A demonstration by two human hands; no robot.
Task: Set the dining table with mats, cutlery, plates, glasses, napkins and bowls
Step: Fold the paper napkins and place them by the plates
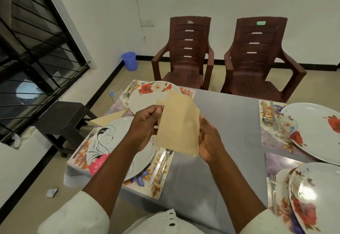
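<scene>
Head view, desk: a grey desk (220, 127) is filling the middle of the view, carrying four floral mats, two on the left and two on the right.
Near-left setting: a white plate with a black swirl and pink flower (114, 141) is sitting on a floral mat (156, 184), with a fork (88, 140) lying on its left and a knife (158, 167) and spoon lying on its right.
Far-left setting: a rose-patterned plate (147, 94) is resting on its mat, with a clear glass (115, 94) standing just beside it at the desk's edge.
Folded napkin: a beige folded napkin (108, 118) is lying between the two left plates.
Held napkin: a beige napkin (178, 125) is hanging in the air above the left settings, between both hands.
Left hand: the left hand (145, 121) is pinching the napkin's upper left edge with curled fingers.
Right hand: the right hand (209, 141) is gripping the napkin's lower right side.
Right settings: two large rose plates (316, 130) are sitting on mats, the far one with cutlery and a glass (288, 123) beside it.
Room: two brown plastic chairs (184, 53) are standing beyond the desk against a white wall, a blue bin (129, 60) is standing on the floor in the corner, and a dark stool (64, 119) is standing under a barred window (33, 49).
</scene>
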